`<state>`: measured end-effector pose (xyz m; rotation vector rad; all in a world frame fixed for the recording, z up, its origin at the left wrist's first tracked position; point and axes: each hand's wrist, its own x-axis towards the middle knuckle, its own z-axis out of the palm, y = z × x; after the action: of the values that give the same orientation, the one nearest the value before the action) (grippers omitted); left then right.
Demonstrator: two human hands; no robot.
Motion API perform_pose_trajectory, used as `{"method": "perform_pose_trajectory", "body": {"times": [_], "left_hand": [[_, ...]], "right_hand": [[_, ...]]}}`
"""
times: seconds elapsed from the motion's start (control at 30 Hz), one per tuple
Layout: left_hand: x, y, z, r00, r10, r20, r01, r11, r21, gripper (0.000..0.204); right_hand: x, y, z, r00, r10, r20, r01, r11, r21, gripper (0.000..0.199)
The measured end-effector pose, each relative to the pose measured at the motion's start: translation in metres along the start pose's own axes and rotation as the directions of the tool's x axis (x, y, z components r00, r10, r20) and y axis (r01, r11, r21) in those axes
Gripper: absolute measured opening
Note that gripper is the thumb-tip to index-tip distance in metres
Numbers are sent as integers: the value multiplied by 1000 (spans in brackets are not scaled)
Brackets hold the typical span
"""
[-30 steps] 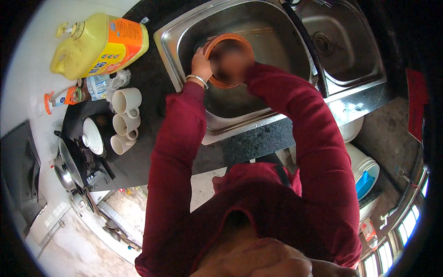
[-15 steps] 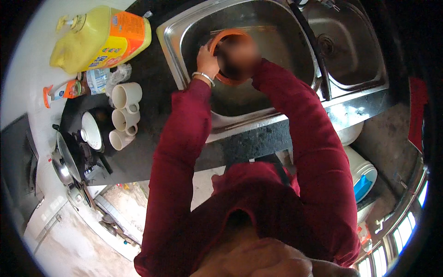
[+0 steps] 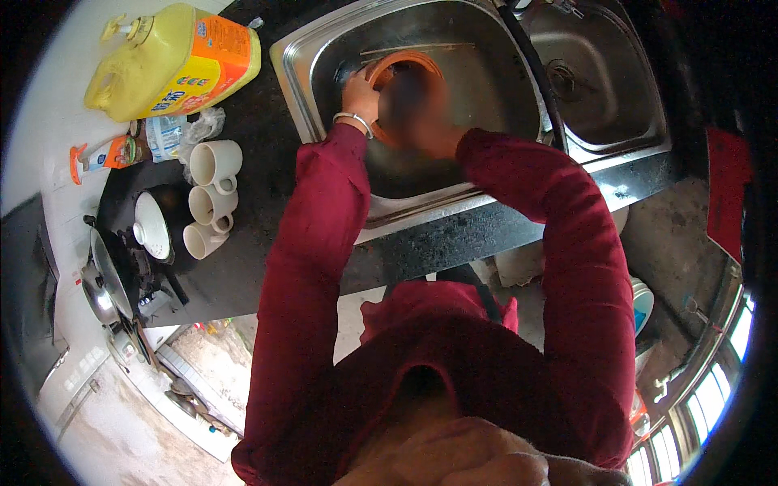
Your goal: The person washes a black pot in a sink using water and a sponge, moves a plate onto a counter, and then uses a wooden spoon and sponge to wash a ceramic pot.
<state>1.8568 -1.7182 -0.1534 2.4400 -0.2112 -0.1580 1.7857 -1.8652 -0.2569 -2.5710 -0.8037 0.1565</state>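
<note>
An orange round bowl [image 3: 438,79] sits in the large basin of the steel sink [image 3: 316,144]. My left hand [image 3: 361,97], with a silver bangle at its wrist, is closed on the bowl's left rim. My right hand [image 3: 440,139] reaches in over the bowl's near right side. It is smeared, so its fingers and anything in them cannot be made out. A blur covers the bowl's inside too.
Left of the sink stand three white mugs [image 3: 212,204], a yellow jug [image 3: 121,77] with a pump, and an orange-and-white spray bottle [image 3: 105,158]. A pan with a white lid [image 3: 152,225] lies nearer. A black bar [image 3: 535,69] crosses between the two basins.
My right hand has shifted toward me, to the bowl's near side, and my right elbow has swung outward. My left hand keeps its hold on the rim. The view has shifted slightly.
</note>
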Motion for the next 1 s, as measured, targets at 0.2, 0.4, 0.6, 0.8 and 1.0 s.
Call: {"method": "perform_pose_trajectory", "body": {"times": [0.2, 0.4, 0.6, 0.8, 1.0], "left_hand": [[6, 0, 2, 999, -28, 15, 28, 1000, -12, 40], [7, 4, 9, 999, 25, -21, -25, 1000, -3, 42], [9, 9, 6, 998, 9, 61, -11, 1000, 29, 43], [16, -5, 15, 967, -198, 162, 248, 876, -413, 39], [-16, 4, 19, 997, -6, -72, 3, 999, -43, 40]], "right_hand": [[-6, 18, -64, 982, -155, 105, 183, 674, -715, 33], [25, -43, -23, 894, 160, 419, -330, 867, 373, 34], [-13, -28, -36, 999, -16, -37, 14, 999, -52, 45], [-14, -11, -43, 998, -61, 33, 69, 936, -346, 28], [17, -55, -73, 948, 301, 99, -304, 771, 560, 33]]}}
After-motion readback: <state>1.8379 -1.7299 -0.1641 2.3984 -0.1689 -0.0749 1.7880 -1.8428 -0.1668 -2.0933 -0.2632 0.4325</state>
